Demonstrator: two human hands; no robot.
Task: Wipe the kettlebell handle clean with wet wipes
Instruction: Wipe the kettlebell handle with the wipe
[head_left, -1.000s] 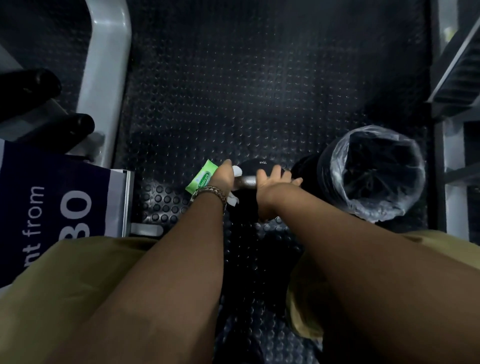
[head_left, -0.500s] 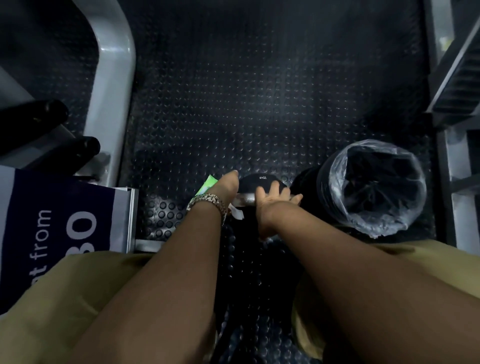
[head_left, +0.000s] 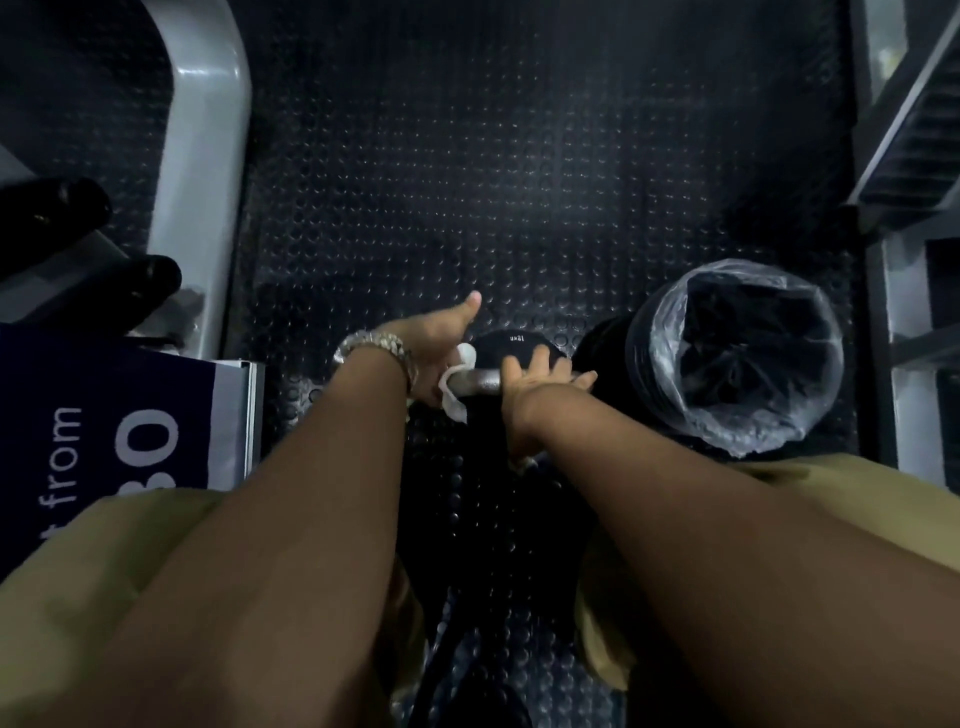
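A black kettlebell (head_left: 511, 345) stands on the studded floor mat, its grey metal handle (head_left: 475, 381) running across between my hands. My left hand (head_left: 434, 345), with a metal watch at the wrist, holds a white wet wipe (head_left: 457, 382) wrapped round the left end of the handle, thumb raised. My right hand (head_left: 535, 384) grips the right part of the handle, fingers curled over it. The green wipes pack is hidden behind my left hand.
A bin (head_left: 735, 358) lined with a clear plastic bag stands just right of the kettlebell. A grey machine frame (head_left: 200, 156) and black padded rollers (head_left: 140, 280) are at the left, a dark blue sign (head_left: 109, 441) below them. Metal steps (head_left: 914, 156) rise at the right.
My left hand has turned on the handle, its thumb now sticking up, and the wipe shows more. The green pack has gone out of sight behind that hand. The view has tilted down.
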